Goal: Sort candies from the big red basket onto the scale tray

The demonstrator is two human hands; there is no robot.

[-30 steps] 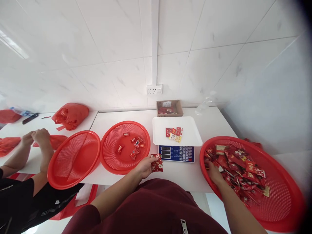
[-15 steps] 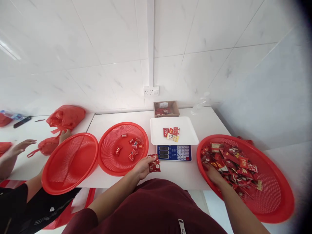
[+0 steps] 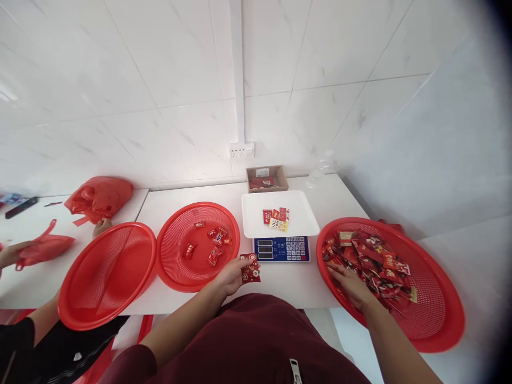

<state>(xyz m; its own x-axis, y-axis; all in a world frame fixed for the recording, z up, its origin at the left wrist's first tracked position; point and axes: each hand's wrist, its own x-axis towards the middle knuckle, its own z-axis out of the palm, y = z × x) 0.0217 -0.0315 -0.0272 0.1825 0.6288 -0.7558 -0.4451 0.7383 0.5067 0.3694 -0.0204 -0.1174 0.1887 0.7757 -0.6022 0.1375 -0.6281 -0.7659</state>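
My left hand (image 3: pixel 231 274) grips a small red patterned packet (image 3: pixel 250 268) on the white table, between the middle red basket (image 3: pixel 176 272) and the scale (image 3: pixel 283 248). My right hand (image 3: pixel 350 285) lies with fingers spread on the heap of red candy packets (image 3: pixel 372 256) inside the big red basket (image 3: pixel 432 330) at the right. A few candies (image 3: pixel 276 217) lie on the scale's white tray (image 3: pixel 256 213). Several wrapped candies (image 3: pixel 212 245) sit in the middle basket.
An empty red basket (image 3: pixel 104 298) overhangs the table edge at the left. Another person's hands (image 3: pixel 12 253) hold a red bag (image 3: pixel 46 246); a second red bag (image 3: pixel 100 196) lies behind. A cardboard box (image 3: pixel 266 177) and a clear bottle (image 3: pixel 318 173) stand by the wall.
My right hand has slid across the candy heap and now lies flatter. The other person has pulled a red bag to the left. My left hand keeps the packet in place.
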